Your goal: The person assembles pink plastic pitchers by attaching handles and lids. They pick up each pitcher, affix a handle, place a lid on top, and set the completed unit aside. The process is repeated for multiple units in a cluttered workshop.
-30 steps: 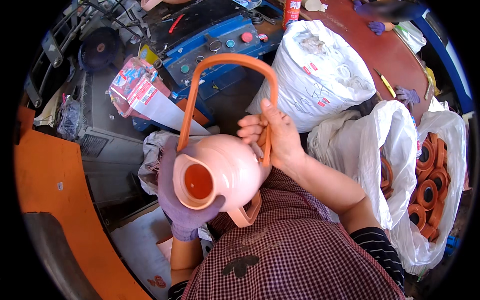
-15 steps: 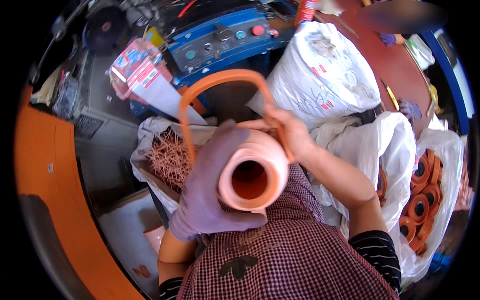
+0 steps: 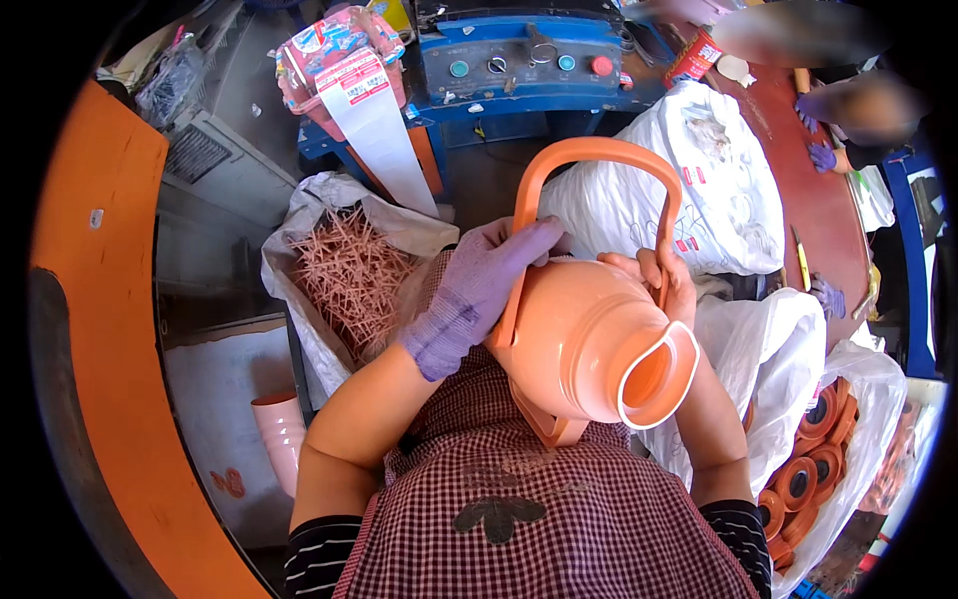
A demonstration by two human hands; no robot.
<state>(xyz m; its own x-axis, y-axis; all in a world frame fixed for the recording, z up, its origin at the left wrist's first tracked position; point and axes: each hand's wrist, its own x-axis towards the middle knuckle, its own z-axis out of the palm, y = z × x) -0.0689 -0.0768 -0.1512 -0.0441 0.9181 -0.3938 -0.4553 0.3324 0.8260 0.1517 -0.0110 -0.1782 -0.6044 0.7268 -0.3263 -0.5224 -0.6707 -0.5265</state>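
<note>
A shiny peach-coloured plastic jug [image 3: 574, 329] with a flared spouted mouth is tilted in front of my apron, its opening toward the lower right. A large orange loop handle [image 3: 599, 150] arches over its far side. My left hand [image 3: 494, 275], in a purple glove, is closed round the handle's left end where it meets the jug. My bare right hand [image 3: 664, 280] grips the other end of the handle, its fingers curled there. Part of that hand is hidden behind the jug. An orange bracket-like piece [image 3: 549, 427] shows beneath the jug's body.
A sack of thin pink plastic sticks [image 3: 349, 275] is at left, near a pink cylinder [image 3: 277, 439]. Ahead stand a blue button panel [image 3: 519, 70] and a pink basket [image 3: 384, 45]. A white sack [image 3: 664, 180] and a bag of orange rings [image 3: 798, 479] lie right. Another person [image 3: 873, 110] is far right.
The jug has turned so its mouth, which faced up at me, points to the lower right. My left hand has shifted from the jug's side to the handle's left end. The view has shifted too.
</note>
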